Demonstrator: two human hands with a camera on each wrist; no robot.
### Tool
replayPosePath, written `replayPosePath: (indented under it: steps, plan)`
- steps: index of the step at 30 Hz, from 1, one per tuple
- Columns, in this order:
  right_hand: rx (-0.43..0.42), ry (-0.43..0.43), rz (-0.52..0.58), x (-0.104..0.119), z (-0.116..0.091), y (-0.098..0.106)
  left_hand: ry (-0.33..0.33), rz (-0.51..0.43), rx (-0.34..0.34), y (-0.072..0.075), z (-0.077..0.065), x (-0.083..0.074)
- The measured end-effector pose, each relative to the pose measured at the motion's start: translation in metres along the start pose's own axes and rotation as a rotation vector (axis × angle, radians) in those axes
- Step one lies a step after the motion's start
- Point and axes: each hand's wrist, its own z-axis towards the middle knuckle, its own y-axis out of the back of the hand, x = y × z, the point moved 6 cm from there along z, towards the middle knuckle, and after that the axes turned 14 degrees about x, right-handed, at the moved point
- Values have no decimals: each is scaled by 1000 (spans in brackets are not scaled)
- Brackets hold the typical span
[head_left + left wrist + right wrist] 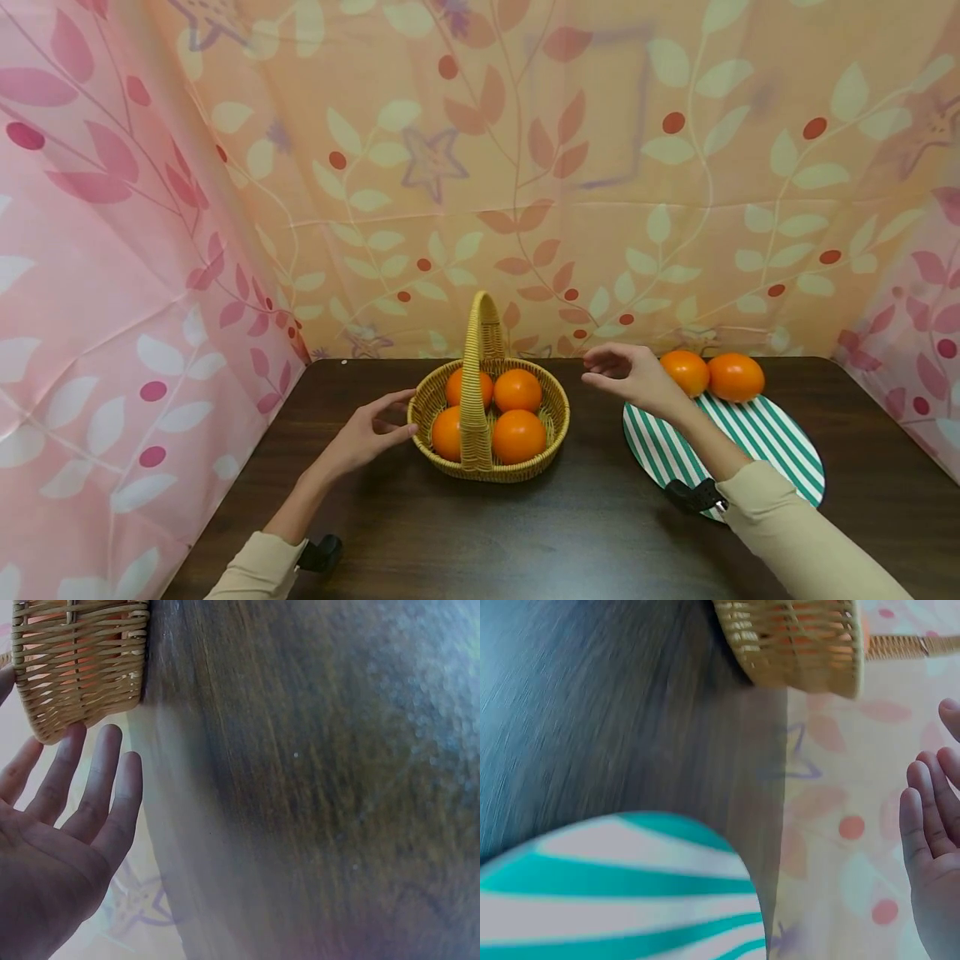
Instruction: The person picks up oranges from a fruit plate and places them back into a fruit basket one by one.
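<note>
A yellow wicker basket (495,475) with a tall arched handle stands on the table, holding several smooth oranges (519,436). At the basket's left side is my left hand (369,432), thumb and fingertips right at the rim, fingers spread. The left wrist view shows these fingers (97,776) nearly straight beside the woven wall. My right hand (637,379) hovers between the basket and a green-and-white striped oval mat (780,442), its fingers loosely bent and holding nothing. Two more oranges (736,377) sit together at the mat's far edge, just beyond the right hand.
The dark wooden table (450,542) ends at the back against a patterned orange curtain (450,208). A pink curtain (112,333) hangs along the left side. Black straps (693,496) circle both wrists near beige sleeves.
</note>
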Motion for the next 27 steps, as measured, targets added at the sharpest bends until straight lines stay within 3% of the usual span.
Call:
replayPosePath:
  steps: [5, 13, 22, 27]
  plan:
    - [-6, 0, -8, -30, -11, 11, -4, -11, 1, 0, -1, 2]
    - [-14, -62, -48, -37, -38, 27, -8, -23, 1, 1, -2, 4]
    - [-82, -43, -47, -38, -65, 54, -20, -10, 2, 2, 2, 7]
    - [-119, -58, -101, -40, -82, 68, -17, -7, -2, 1, 2, 6]
